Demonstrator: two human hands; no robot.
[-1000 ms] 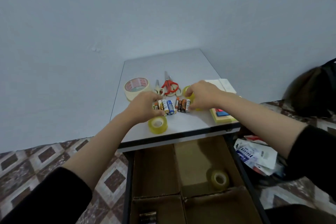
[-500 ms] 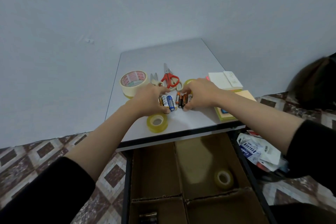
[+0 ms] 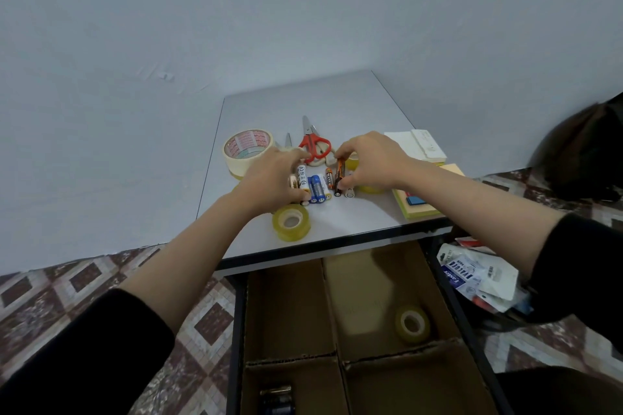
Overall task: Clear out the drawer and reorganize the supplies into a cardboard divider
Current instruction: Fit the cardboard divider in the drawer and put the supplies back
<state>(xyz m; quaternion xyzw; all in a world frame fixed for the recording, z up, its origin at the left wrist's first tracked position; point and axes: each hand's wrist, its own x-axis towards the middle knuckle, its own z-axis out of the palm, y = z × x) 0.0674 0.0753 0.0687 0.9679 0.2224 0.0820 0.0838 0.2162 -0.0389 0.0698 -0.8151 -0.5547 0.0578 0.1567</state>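
Nearest us, the open drawer holds the cardboard divider [image 3: 290,307]. What look like dark cells [image 3: 276,399] sit in its near-left compartment, and a small tape roll [image 3: 413,323] lies in the far-right one. Up on the worktop [image 3: 357,217], a clear tape roll [image 3: 291,222] rests near the front edge.

Just beyond it, here's the action: the batteries [image 3: 315,187] lie side by side in a loose row. The left grip [image 3: 269,184] is curled round the left end of the row, fingers closed on several cells. The right grip [image 3: 371,162] pinches an orange-and-black battery [image 3: 339,175] end to end between thumb and fingertip.

These will be rigid, smooth and dense for their size, and they'll roll the moment they're loose. Best gathered across the barrels in a cupped bunch, not plucked by the slick ends.

Farther back lie the red scissors [image 3: 315,145] and a wide masking tape [image 3: 247,148], with sticky notes [image 3: 418,207] off to the right.
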